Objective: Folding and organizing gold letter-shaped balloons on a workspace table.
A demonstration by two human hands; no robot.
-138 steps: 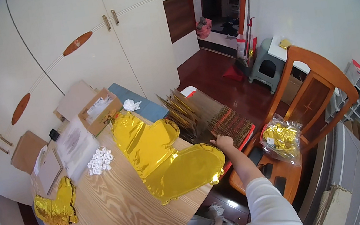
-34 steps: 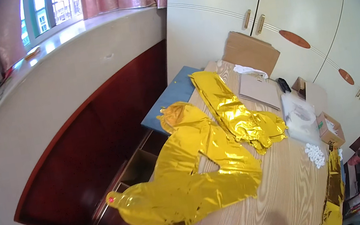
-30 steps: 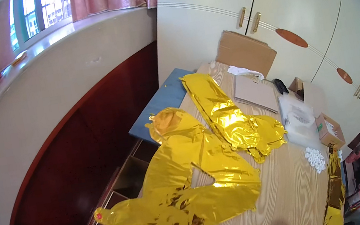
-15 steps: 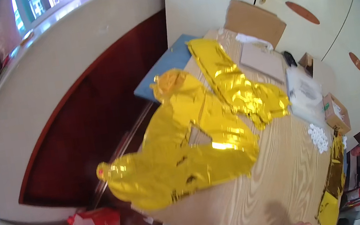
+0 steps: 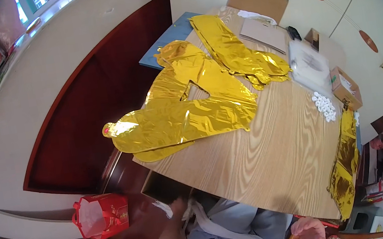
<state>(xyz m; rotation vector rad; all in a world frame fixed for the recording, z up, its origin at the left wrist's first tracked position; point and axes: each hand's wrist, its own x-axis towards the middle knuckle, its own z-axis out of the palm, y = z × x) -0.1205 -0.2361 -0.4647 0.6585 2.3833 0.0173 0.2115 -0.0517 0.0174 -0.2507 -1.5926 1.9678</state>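
Large gold foil balloons (image 5: 186,115) lie flat on the wooden table (image 5: 267,157), and one end hangs over the table's left edge. A second gold foil piece (image 5: 237,57) lies farther back. My left hand (image 5: 174,226) is low at the table's near edge, in shadow beside a small white scrap (image 5: 164,209). It is too dark to tell whether the hand holds anything. My right hand (image 5: 310,232) sits at the bottom with its fingers curled, close to a thin red object (image 5: 324,225).
More gold foil (image 5: 345,170) hangs over the table's right edge. Small white caps (image 5: 323,106), a clear plastic bag (image 5: 308,63), cardboard boxes (image 5: 344,88) and a blue sheet (image 5: 166,41) sit at the back. A red bag (image 5: 100,216) stands on the dark floor, left.
The view has tilted down and toward me, so my torso and both hands now show at the lower edge. The foil balloons lie in much the same place on the table.
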